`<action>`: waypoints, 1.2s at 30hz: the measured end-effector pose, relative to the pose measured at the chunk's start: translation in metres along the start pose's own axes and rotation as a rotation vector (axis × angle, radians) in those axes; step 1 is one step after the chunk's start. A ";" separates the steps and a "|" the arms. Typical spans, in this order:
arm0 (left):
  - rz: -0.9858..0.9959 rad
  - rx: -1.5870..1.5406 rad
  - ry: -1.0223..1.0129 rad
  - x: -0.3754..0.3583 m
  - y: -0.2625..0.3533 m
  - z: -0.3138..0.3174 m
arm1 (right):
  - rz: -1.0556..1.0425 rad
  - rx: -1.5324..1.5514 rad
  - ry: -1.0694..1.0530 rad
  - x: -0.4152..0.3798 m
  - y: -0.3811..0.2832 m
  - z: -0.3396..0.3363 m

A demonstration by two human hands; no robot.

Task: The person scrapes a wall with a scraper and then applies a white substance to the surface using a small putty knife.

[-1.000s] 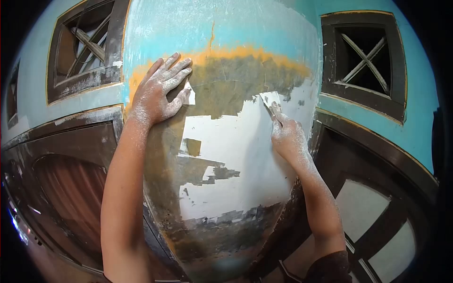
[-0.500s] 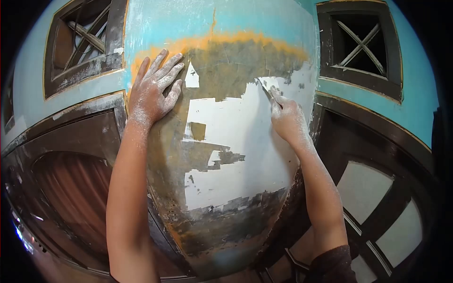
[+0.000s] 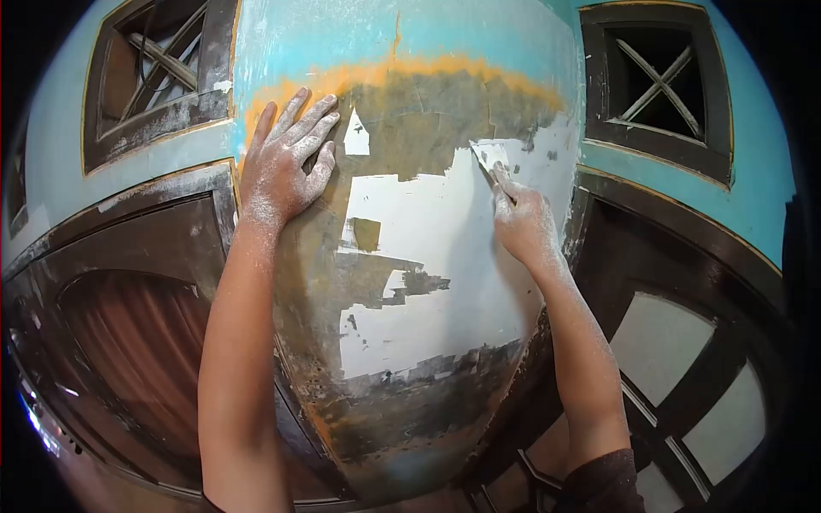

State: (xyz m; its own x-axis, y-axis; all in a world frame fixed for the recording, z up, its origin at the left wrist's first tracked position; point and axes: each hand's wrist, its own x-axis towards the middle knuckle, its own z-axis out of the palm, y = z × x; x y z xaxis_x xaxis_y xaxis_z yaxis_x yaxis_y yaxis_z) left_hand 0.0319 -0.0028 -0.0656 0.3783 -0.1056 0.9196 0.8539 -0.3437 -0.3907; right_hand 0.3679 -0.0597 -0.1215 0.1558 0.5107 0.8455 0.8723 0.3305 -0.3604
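My left hand (image 3: pixel 291 162) lies flat on the wall, fingers spread and dusted with white powder. Its fingertips rest by the orange band, left of a small white patch. My right hand (image 3: pixel 520 205), also powdery, is closed around a putty knife (image 3: pixel 489 157). The blade touches the wall at the upper edge of a white putty layer (image 3: pixel 402 214). Around that layer the wall (image 3: pixel 419 107) is rough and grey-brown. A small square (image 3: pixel 366 234) of bare surface shows inside the white, and the lower edge of the white is ragged.
Dark wooden doors stand on both sides, the left door (image 3: pixel 94 248) with a brown curtain panel and the right door (image 3: pixel 616 256) with pale panes. Above them are vent frames with crossed bars, one left (image 3: pixel 192 98) and one right (image 3: pixel 657 128). Turquoise paint (image 3: pixel 325 38) covers the upper wall.
The view has shifted slightly, so the wall and both hands sit a little further right. My left hand keeps its place on the wall; the putty knife stays near the putty's top edge.
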 end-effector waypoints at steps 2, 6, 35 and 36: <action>-0.009 0.000 -0.003 0.000 0.001 0.000 | -0.051 0.001 0.024 0.000 0.003 0.002; 0.005 0.002 0.005 0.001 -0.001 0.000 | -0.072 0.045 0.067 0.008 0.002 0.006; -0.003 -0.019 0.029 -0.001 -0.001 -0.001 | 0.021 0.013 0.001 -0.001 -0.011 0.005; -0.004 -0.018 0.030 -0.001 -0.002 -0.001 | 0.019 0.013 0.001 0.000 -0.011 0.004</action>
State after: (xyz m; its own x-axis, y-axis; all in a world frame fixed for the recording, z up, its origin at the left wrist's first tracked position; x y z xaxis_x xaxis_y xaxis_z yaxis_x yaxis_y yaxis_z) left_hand 0.0293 -0.0028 -0.0661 0.3639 -0.1322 0.9220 0.8488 -0.3605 -0.3867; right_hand 0.3564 -0.0597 -0.1192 0.1728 0.5166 0.8386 0.8632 0.3305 -0.3815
